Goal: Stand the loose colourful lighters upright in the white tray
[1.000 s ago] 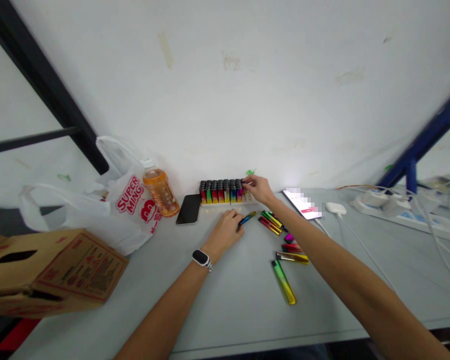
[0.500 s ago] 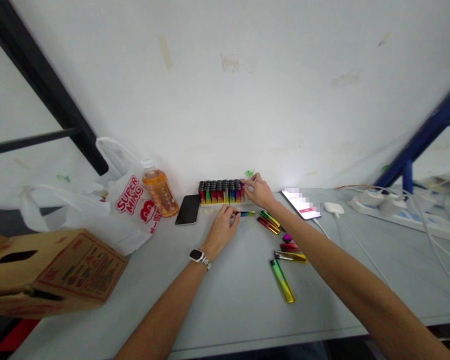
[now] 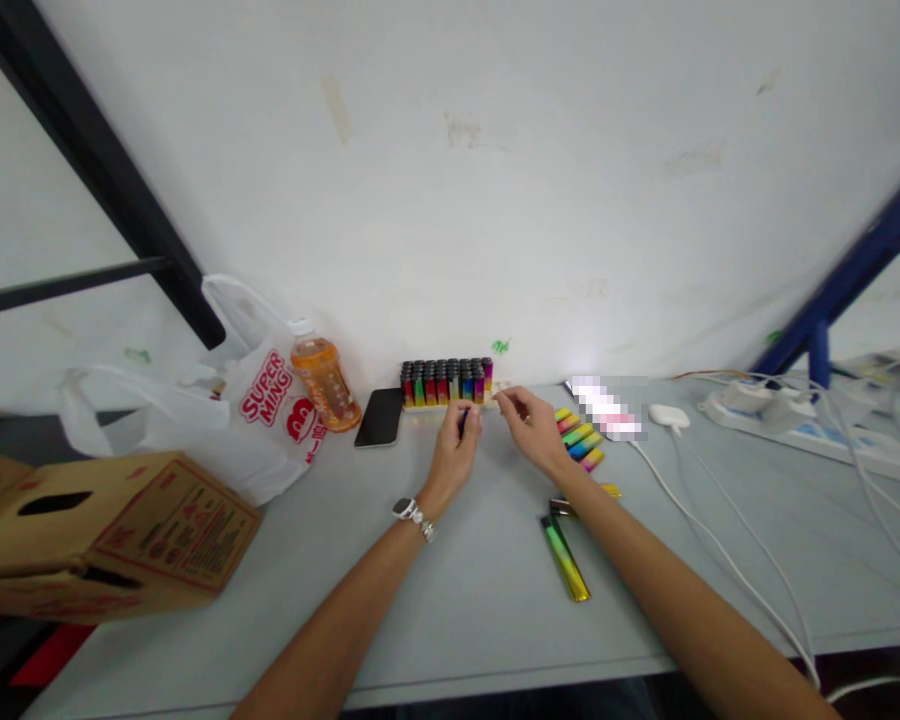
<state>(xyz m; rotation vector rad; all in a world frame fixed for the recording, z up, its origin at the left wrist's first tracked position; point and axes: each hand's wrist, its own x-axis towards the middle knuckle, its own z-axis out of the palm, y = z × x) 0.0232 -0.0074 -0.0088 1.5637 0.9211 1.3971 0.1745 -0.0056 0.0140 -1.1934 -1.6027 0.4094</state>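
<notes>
Colourful lighters (image 3: 439,388) with black tops stand upright in rows in a white tray (image 3: 427,408) against the wall. Just in front of the tray, my left hand (image 3: 454,450) is closed on a lighter (image 3: 463,424), of which only a dark part shows between the fingers. My right hand (image 3: 531,432) is at the tray's right end, thumb and fingertips pinched together; anything between them is too small to make out. Beside and under my right forearm lie several loose lighters, partly hidden. Closer to me lies a green and yellow lighter (image 3: 566,560).
On the left are a cardboard box (image 3: 172,530), a white plastic bag (image 3: 247,440) and an orange drink bottle (image 3: 326,385). A dark phone (image 3: 379,418) lies beside the tray. To the right are a lit phone (image 3: 604,408), a white charging case (image 3: 669,417), cables and a power strip (image 3: 817,430).
My right hand has drawn back from the lighter rows toward me. My left hand has moved right and lifted a lighter from the table. Loose lighters under my right arm now lie differently.
</notes>
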